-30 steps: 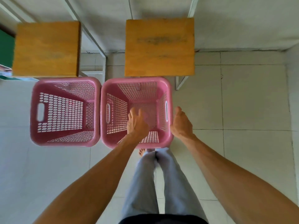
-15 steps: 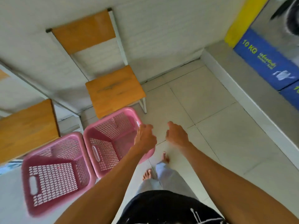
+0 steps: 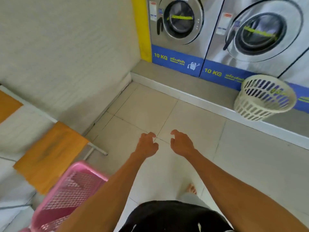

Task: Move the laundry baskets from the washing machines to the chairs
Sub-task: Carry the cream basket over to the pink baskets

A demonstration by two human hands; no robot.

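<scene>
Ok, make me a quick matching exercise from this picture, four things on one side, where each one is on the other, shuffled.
Things:
1. white basket
2. pink basket
3. chair seat
4. left hand

Places:
A. low on the left, beside the chair
B. on the ledge below the washing machines
C. against the wall on the left
D. over the floor tiles, holding nothing

Pairs: 1-B, 2-A, 3-C, 4-D

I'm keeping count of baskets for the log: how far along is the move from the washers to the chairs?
Done: a pink basket sits on the floor by the wooden chair. In hand: nothing; the left hand and right hand are empty. Left: the white basket by the washing machines.
</scene>
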